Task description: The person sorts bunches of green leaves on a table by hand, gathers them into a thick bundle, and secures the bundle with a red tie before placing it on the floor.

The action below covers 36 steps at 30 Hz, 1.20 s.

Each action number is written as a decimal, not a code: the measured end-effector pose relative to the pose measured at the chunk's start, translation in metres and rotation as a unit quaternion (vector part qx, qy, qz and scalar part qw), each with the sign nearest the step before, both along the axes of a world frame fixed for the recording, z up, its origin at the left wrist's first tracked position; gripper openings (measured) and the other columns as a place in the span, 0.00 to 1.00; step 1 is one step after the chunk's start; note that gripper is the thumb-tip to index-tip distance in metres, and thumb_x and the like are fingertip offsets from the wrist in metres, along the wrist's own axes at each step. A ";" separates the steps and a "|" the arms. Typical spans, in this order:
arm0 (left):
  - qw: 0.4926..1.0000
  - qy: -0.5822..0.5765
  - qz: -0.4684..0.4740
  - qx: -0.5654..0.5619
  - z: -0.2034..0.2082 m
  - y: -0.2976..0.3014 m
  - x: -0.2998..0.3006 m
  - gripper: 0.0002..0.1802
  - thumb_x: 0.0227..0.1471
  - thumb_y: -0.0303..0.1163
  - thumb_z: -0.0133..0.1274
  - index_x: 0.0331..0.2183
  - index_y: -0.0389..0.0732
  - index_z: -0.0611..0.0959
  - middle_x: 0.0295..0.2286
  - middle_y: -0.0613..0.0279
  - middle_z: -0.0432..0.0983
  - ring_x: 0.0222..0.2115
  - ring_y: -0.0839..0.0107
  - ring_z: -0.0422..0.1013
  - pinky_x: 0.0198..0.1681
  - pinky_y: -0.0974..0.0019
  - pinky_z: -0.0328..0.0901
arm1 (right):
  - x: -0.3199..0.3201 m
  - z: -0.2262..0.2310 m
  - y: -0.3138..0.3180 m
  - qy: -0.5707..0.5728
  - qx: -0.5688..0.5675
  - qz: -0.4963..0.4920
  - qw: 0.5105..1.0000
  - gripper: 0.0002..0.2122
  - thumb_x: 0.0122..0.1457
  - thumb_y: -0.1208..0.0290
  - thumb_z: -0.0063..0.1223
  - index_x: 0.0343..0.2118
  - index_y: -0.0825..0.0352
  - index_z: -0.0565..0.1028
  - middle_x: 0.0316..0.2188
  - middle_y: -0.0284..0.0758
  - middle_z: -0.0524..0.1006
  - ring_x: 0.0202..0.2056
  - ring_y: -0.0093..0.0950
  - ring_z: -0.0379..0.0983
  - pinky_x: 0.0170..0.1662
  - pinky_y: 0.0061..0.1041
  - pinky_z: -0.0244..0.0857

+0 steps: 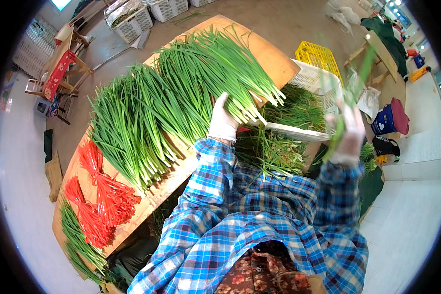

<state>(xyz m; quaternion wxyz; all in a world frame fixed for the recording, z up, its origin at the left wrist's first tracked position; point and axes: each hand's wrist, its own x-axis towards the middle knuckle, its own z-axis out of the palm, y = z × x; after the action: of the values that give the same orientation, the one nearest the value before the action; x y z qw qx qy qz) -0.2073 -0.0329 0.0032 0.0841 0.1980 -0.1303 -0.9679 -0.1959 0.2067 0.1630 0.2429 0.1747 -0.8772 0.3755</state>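
Long garlic chives [157, 98] lie in thick heaps across the wooden table, their pale ends toward me. My left hand [222, 122], in a white glove, is closed around the pale ends of chives at the right end of the heap. Its thumb stands up against the stalks, and its fingers are mostly hidden under them. Off to the right, my right hand [348, 134], also gloved, is raised and smeared by motion. Green chive stalks [362, 73] stick up out of it and hang below. More loose chives [272, 152] lie just in front of my body.
Two bundles of red ties [108, 196] rest on the table's left part, near another chive pile [81, 240]. A white crate [299, 131] with greens stands right of the table [274, 63], a yellow crate [318, 59] behind it. White crates [132, 27] stand along the back.
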 end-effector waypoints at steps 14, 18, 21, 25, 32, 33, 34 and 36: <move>0.996 0.075 0.010 0.035 0.021 0.006 0.009 0.25 0.51 0.48 0.40 0.44 0.40 0.67 0.40 0.56 0.67 0.39 0.60 0.65 0.40 0.54 0.63 | -0.072 -0.058 -0.090 -0.454 -0.104 0.252 0.848 0.17 0.51 0.68 0.47 0.44 0.70 0.68 0.34 0.37 0.74 0.36 0.21 0.67 0.40 0.20 0.62; 0.997 0.067 0.025 -0.004 0.010 0.009 0.002 0.25 0.50 0.47 0.44 0.44 0.40 0.67 0.40 0.57 0.68 0.37 0.60 0.66 0.39 0.56 0.64 | -0.045 -0.073 -0.060 -0.444 -0.082 0.205 0.869 0.20 0.51 0.65 0.49 0.45 0.72 0.66 0.33 0.40 0.74 0.31 0.22 0.71 0.35 0.20 0.65; 0.998 0.033 0.007 -0.052 0.004 0.008 0.000 0.24 0.46 0.43 0.50 0.43 0.40 0.68 0.38 0.58 0.68 0.36 0.62 0.67 0.37 0.56 0.65 | -0.020 -0.106 -0.057 -0.393 0.042 0.181 0.900 0.16 0.51 0.65 0.48 0.41 0.67 0.71 0.22 0.35 0.75 0.21 0.22 0.70 0.26 0.20 0.64; 0.995 -0.033 0.037 -0.087 0.010 0.015 -0.004 0.16 0.44 0.31 0.53 0.36 0.35 0.72 0.31 0.59 0.72 0.30 0.66 0.69 0.32 0.63 0.67 | -0.009 -0.117 -0.079 -0.009 0.228 0.126 0.965 0.06 0.47 0.64 0.52 0.23 0.60 0.72 0.13 0.35 0.71 0.16 0.33 0.69 0.18 0.29 0.61; 0.994 -0.062 0.033 -0.083 -0.006 0.010 -0.005 0.10 0.46 0.26 0.47 0.33 0.31 0.72 0.30 0.55 0.71 0.30 0.63 0.69 0.35 0.60 0.66 | -0.012 -0.117 -0.090 0.050 0.252 0.157 0.954 0.08 0.44 0.64 0.53 0.18 0.60 0.68 0.10 0.33 0.68 0.15 0.33 0.67 0.16 0.30 0.58; 0.994 -0.058 0.038 -0.080 -0.007 0.010 -0.005 0.10 0.46 0.27 0.46 0.33 0.31 0.72 0.31 0.55 0.71 0.31 0.63 0.68 0.36 0.59 0.65 | -0.011 -0.111 -0.090 0.039 0.269 0.139 0.952 0.09 0.44 0.63 0.54 0.18 0.61 0.69 0.11 0.33 0.69 0.16 0.33 0.69 0.18 0.29 0.60; 0.996 -0.053 0.032 -0.060 -0.008 0.008 -0.005 0.11 0.47 0.27 0.46 0.33 0.31 0.72 0.31 0.55 0.70 0.31 0.62 0.68 0.37 0.58 0.64 | -0.011 -0.109 -0.091 0.010 0.233 0.145 0.962 0.09 0.44 0.63 0.54 0.18 0.61 0.69 0.12 0.34 0.70 0.17 0.33 0.69 0.19 0.29 0.60; 0.999 -0.040 0.022 -0.018 -0.013 0.006 -0.005 0.11 0.47 0.28 0.45 0.34 0.32 0.72 0.32 0.55 0.70 0.33 0.62 0.66 0.39 0.56 0.63 | -0.011 -0.107 -0.092 -0.047 0.165 0.156 0.973 0.10 0.44 0.62 0.54 0.17 0.61 0.69 0.13 0.35 0.71 0.18 0.34 0.70 0.21 0.30 0.62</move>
<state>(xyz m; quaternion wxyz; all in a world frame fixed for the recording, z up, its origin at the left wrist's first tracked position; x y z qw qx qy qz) -0.2124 -0.0268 -0.0093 0.1032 0.2373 -0.1462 -0.9548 -0.2070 0.1142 0.0560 0.1082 0.3289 -0.8994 0.2669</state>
